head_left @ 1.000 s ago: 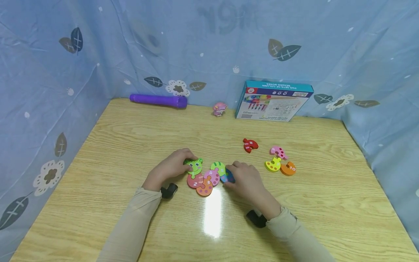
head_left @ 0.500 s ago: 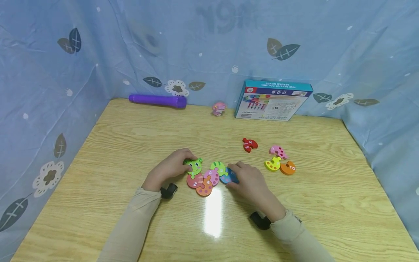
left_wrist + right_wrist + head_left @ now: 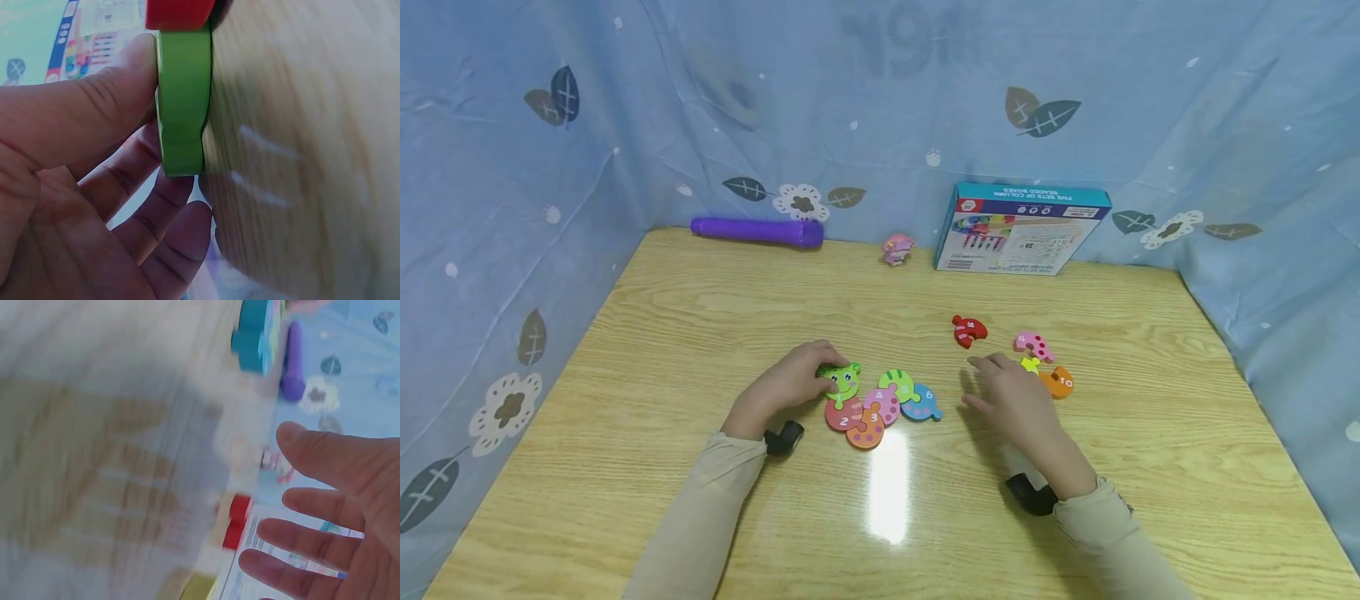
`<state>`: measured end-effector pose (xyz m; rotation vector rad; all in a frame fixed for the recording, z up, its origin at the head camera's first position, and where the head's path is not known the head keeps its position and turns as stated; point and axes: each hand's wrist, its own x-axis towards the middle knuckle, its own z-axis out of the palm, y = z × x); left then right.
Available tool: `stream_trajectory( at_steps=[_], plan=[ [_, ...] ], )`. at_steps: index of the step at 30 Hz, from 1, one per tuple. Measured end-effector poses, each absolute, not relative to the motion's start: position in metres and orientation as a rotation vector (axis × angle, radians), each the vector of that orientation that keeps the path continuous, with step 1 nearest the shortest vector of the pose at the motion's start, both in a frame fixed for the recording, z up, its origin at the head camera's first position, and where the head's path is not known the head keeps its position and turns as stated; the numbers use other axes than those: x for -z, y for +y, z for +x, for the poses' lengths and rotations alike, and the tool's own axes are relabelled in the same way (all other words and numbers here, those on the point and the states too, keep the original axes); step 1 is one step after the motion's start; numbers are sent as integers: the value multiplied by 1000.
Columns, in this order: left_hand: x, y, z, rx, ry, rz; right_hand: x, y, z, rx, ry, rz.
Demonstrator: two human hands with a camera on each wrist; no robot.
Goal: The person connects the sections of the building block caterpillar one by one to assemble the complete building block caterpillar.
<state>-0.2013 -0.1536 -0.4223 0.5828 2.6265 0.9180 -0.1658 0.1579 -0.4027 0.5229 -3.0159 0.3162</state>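
The glossy wood-grain table (image 3: 745,300) is being bordered by blue flower-print cloth (image 3: 865,142). Near its middle, the green caterpillar-head puzzle piece (image 3: 846,382), joined to pieces 2 to 6 (image 3: 881,406), is being pinched by the left hand (image 3: 786,385); a yellow piece (image 3: 1030,365) is being partly hidden by the right hand (image 3: 1019,408), its fingers loosely spread.
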Motion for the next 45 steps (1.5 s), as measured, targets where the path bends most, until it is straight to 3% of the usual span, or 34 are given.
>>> stream_trajectory(
  at_steps=[14,30,45],
  plan=[
    [421,-154,-202,-908,2630,619,403,212,-183,-302,-3115,128],
    [422,-154,-202,-923,2619,605,408,200,-185,-188,-3143,265],
    [422,-154,-202,-933,2618,582,403,143,-153,-210,-3066,603]
  ],
)
